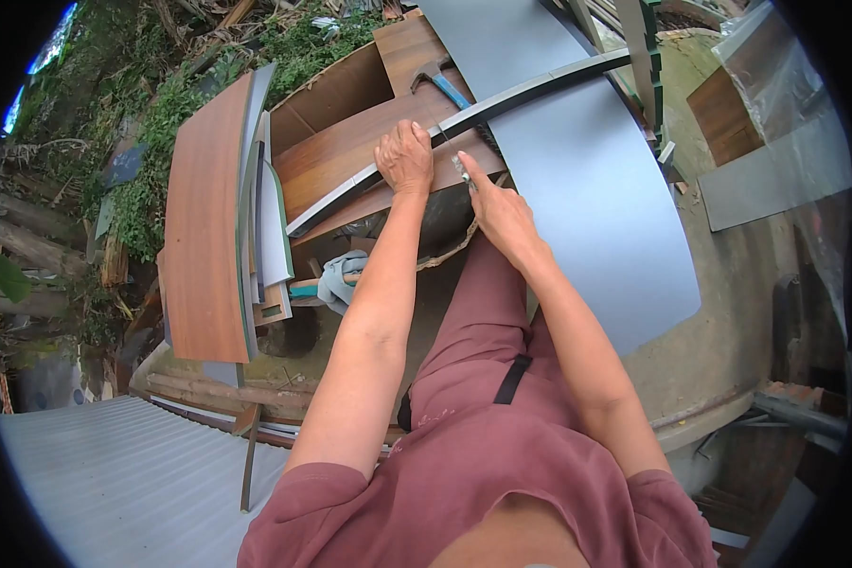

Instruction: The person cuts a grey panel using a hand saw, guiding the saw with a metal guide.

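Note:
A long, pale metal strip (530,92) with a dark edge lies across brown wood-grain boards (350,142) and a blue-grey panel (587,161). My left hand (405,158) is closed over this strip, left of its middle. Just below the strip, my right hand (506,216) has its index finger stretched forward and the other fingers curled. A small greyish tool (460,168) shows at its fingertips; its kind is not clear. Beyond the strip lies a hammer (445,83) with a blue handle, partly hidden under the strip.
Brown panels (208,218) stand upright on the left. A grey cloth (341,281) hangs on a teal-ended bar near my left forearm. Corrugated sheeting (133,473) lies at lower left. Clear plastic film (776,85) and boards are at right, plants (151,199) behind.

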A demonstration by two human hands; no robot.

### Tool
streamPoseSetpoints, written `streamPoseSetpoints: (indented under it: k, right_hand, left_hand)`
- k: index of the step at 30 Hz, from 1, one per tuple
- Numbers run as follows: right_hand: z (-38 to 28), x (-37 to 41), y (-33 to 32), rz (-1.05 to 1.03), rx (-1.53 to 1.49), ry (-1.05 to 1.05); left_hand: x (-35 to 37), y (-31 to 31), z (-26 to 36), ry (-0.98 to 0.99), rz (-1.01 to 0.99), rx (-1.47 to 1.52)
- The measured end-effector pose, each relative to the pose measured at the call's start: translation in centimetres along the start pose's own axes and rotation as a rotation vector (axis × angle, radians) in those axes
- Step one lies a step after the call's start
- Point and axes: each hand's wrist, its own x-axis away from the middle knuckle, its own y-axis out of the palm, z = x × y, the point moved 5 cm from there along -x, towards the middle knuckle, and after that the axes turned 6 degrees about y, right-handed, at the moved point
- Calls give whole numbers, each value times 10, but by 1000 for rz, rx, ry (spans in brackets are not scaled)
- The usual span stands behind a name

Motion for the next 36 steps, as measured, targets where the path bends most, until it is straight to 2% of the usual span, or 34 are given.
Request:
streamPoseSetpoints:
  k: [4,12,17,22,26,31,36]
  right_hand:
    - [-7,-21,8,34,24,-23]
    - [13,53,3,-28,1,51]
    - [5,38,-8,-84,7,79]
    - [-4,-4,0,16,-7,0]
    - [0,4,3,12,-14,23]
    - [15,52,-4,-79,22,70]
    - [6,38,-13,-83,-27,61]
  left_hand:
    - [-3,2,-3,-14,-34,-28]
    - [1,5,-3,-14,-34,-26]
    - [1,7,-4,-16,-21,-37]
    - [-1,5,-2,-6,-18,-52]
    - [0,8,-5,-19,-57,-30]
    - [-3,7,-3,5,-6,-57]
    - [-1,5,-2,-12,-18,-56]
